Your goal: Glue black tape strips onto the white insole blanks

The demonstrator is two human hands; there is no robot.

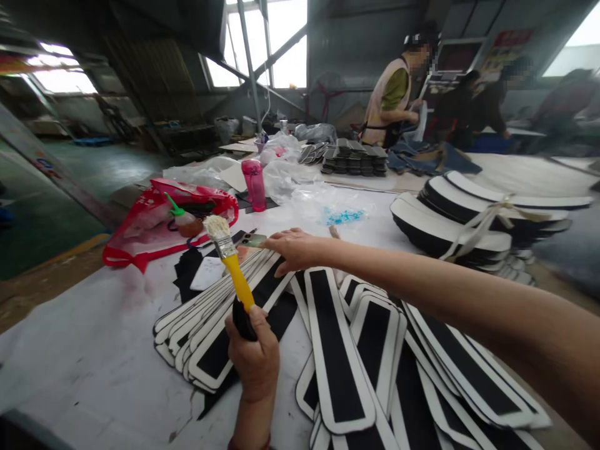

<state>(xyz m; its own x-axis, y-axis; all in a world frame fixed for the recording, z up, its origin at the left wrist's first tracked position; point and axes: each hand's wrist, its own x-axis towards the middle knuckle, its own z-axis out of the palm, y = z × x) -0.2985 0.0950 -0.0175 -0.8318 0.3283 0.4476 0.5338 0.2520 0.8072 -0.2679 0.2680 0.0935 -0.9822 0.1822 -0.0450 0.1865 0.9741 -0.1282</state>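
My left hand (255, 356) is wrapped round a brush (240, 281) with a yellow handle, its pale bristles pointing up. A black object shows in the same grip. My right hand (294, 249) reaches across to the far end of a fanned stack of black strips with white borders (210, 344); its fingers are stretched out over the strip ends. More bordered strips (335, 350) lie overlapping beneath my right forearm. Beside my right fingertips lies a phone-like object (253, 240).
A red bag (126, 250) holds a green-tipped bottle (185, 222). Behind are a pink bottle (254, 185) and clear plastic (347, 203). Tied curved pieces (454, 219) sit at the right. A person (389, 100) stands across the white table (94, 350), with others farther back.
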